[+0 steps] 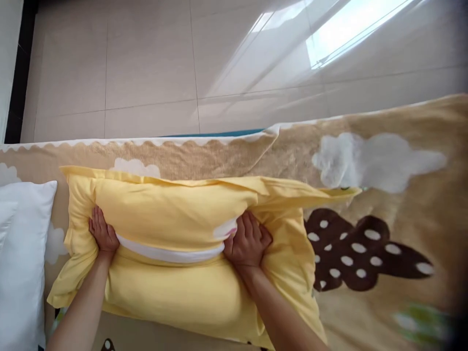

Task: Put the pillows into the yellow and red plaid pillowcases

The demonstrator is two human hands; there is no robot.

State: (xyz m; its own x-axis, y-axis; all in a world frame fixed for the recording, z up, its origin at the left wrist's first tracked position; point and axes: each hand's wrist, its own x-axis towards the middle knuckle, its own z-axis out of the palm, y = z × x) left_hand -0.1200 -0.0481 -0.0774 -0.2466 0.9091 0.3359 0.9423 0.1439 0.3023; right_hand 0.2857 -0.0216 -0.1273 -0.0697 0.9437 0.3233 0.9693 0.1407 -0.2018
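Observation:
A plump pillow (175, 297) in a yellow pillowcase lies lengthwise across the bed. Between its two yellow edges runs a white strip (164, 253), with a small white and pink patch near the right end. My left hand (104, 233) grips the pillow near its left end, fingers close together and sunk into the fabric. Toward the right end, my right hand (248, 239) is clenched on the pillow beside the white strip, fingertips hidden in the folds. Loose pillowcase fabric spreads past my right hand.
Below the pillow is a tan blanket (365, 209) with white clouds and a brown, white-dotted shape (358, 251). A white pillow (25, 263) lies at the left. Beyond the bed edge is a tiled floor (146, 63) with bright window reflections.

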